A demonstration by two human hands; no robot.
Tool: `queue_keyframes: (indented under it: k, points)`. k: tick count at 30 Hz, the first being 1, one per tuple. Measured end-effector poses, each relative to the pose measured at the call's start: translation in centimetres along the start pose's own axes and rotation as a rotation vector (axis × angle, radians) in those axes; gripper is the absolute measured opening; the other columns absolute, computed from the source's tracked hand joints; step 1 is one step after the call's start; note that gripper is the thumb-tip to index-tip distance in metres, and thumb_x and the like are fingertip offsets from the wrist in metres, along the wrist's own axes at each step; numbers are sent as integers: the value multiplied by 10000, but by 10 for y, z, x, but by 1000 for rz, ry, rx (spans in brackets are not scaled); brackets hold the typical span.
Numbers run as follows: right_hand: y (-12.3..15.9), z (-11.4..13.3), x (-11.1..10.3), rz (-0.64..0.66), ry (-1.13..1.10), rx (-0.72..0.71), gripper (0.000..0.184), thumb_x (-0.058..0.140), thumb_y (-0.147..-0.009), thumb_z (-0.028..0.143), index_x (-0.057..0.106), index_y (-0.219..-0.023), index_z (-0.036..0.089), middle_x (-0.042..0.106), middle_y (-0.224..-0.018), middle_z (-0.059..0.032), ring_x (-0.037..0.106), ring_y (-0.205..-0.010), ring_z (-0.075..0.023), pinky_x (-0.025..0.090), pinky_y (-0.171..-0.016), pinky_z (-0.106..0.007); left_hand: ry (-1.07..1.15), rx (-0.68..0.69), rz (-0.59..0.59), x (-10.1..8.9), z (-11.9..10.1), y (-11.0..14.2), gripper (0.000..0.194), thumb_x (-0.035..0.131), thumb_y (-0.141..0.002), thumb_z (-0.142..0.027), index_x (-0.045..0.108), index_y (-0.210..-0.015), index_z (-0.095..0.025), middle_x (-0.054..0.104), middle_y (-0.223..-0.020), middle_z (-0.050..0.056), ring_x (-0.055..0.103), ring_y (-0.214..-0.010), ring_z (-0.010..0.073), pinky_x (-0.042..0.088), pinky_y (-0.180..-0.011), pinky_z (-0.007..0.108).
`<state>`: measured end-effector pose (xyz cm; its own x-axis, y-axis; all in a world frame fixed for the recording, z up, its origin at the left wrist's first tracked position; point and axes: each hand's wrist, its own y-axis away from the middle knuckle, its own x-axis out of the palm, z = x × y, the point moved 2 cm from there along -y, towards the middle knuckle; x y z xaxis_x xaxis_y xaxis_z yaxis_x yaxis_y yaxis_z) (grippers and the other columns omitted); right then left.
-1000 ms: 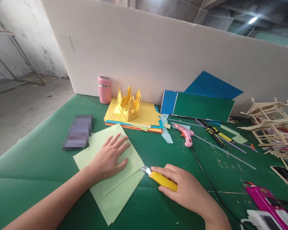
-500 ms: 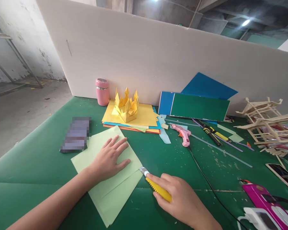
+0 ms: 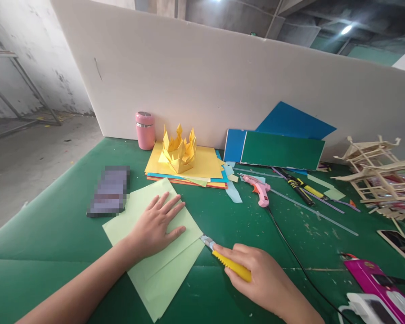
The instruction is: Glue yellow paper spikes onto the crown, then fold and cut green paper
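The left hand [image 3: 160, 222] lies flat, fingers spread wide, upon the pale green, straight-edged sheet paper [image 3: 170, 279]. The right hand [image 3: 256, 270] is closed around the yellow-handled utility knife [image 3: 234, 266], its ridged grip slanting away and its grey metal end at the paper's right-hand corner. The paper rests on the near-middle of the dark green tabletop [image 3: 54, 238], matte and set obliquely; an upper layer overlaps a lower one that extends towards the viewer, with a long straight edge between them. Whether this is one folded sheet or several cannot be told. Beside it, left, lies a dark rectangular object [image 3: 110, 191], obscured by pixelation. Beyond stands a pointed yellow folded-paper crown [image 3: 179, 157] on a stack of multicoloured paper sheets [image 3: 207, 164], near a pink cylindrical flask [image 3: 145, 135]; to the right lies a pink plastic glue gun [image 3: 262, 194]
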<state>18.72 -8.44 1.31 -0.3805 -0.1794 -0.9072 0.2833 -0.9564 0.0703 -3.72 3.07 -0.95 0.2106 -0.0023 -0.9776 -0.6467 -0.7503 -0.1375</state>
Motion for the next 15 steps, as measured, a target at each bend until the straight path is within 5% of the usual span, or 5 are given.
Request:
queue_keyframes:
  k: [15]
  points:
    - [12,-22,-7,-53,-93,90,443,470,-839,221,608,-1247,327,587,-747,-12,565,-602,-144,470,-545,-239,23,-6,17,-2,0,-1,610,304,-919,-590,439,-1393,-229,382,-1488,56,281,-1395,297,240,-1133,517]
